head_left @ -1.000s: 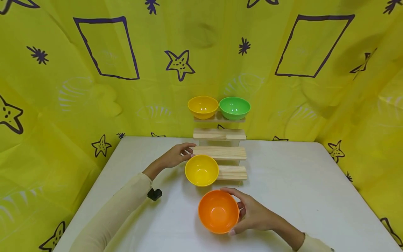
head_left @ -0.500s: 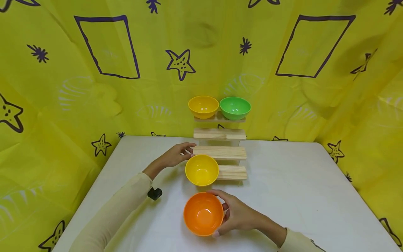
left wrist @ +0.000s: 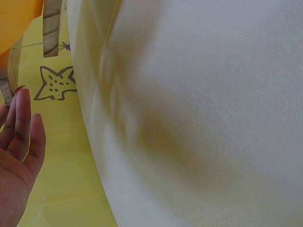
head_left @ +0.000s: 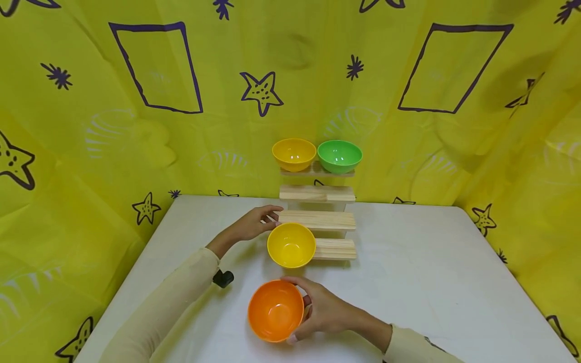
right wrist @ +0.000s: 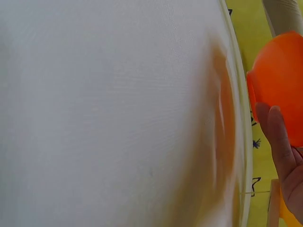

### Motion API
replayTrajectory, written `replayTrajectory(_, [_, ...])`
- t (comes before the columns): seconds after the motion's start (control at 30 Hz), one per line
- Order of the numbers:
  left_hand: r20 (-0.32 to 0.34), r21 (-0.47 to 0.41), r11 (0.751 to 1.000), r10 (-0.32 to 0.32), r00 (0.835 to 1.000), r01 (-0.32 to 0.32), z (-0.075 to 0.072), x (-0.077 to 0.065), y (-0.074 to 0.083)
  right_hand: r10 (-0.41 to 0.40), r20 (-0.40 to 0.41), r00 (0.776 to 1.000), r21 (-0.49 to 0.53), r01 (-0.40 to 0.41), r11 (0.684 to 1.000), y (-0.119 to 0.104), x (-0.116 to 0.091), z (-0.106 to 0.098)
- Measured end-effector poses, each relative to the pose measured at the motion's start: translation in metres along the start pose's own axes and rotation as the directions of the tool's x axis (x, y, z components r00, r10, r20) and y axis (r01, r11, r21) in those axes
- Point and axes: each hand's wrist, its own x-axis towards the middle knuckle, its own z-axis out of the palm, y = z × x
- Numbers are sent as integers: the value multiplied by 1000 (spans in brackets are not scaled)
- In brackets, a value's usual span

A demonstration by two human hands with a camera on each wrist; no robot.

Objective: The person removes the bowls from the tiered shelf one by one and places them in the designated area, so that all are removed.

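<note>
My right hand [head_left: 327,310] grips an orange bowl [head_left: 275,311] by its right side, thumb at the near rim and index finger at the far rim. The bowl is held over the front of the white table, its inside facing up. In the right wrist view, fingers [right wrist: 279,137] lie along the outer wall of the orange bowl [right wrist: 279,80]. My left hand [head_left: 251,223] reaches to the left end of a wooden stepped rack [head_left: 317,220], fingers extended, fingertips right at a step's edge. Close to its thumb, a yellow bowl [head_left: 291,245] sits on the lowest step.
On the rack's top step stand a yellow-orange bowl [head_left: 294,155] and a green bowl [head_left: 339,157], side by side. A small black object [head_left: 223,279] shows beside the left sleeve. Yellow patterned curtains [head_left: 218,131] surround the white table [head_left: 408,262].
My right hand has carried the orange bowl leftward and slightly nearer, from in front of the rack to below and left of the yellow bowl. The left hand has stayed in place.
</note>
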Motion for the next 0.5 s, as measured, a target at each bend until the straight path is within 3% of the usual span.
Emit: replayTrajectory(0.5, [-2,7,1000,-8,1000,8,0,1,-2,-6,8,1000,-62,7,998,-2,30,18])
